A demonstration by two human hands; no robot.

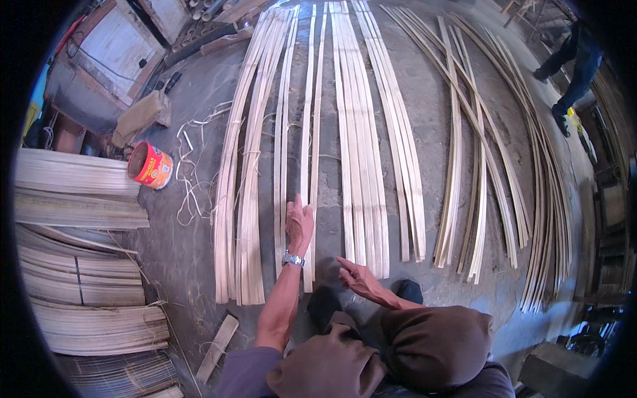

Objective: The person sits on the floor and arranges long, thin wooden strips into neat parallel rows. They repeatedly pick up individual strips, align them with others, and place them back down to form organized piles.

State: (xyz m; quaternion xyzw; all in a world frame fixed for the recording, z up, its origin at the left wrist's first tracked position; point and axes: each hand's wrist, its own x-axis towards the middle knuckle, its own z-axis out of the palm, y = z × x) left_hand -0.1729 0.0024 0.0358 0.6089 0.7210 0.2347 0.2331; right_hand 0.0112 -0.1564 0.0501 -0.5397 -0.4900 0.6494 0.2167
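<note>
Long pale bamboo strips [360, 166] lie lengthwise on the floor in front of me, sorted into bunches. My left hand [300, 225], with a metal watch [293, 259] on its wrist, is bent over a narrow strip [307, 265] in the middle; its thumb and fingers appear closed on that strip, the fingertips partly hidden. Nearer to me, my right hand [358, 275] is held over the floor by the near ends of the wide middle bunch. Its index finger points out to the left, and it holds nothing.
Stacked slats [79, 318] fill the left side, with a red bucket [151, 166] beyond them. Loose fibre strands [189, 192] and a short board [217, 348] lie on the floor. Crossed strips [488, 146] spread out right. Another person's legs [574, 73] show at the far right.
</note>
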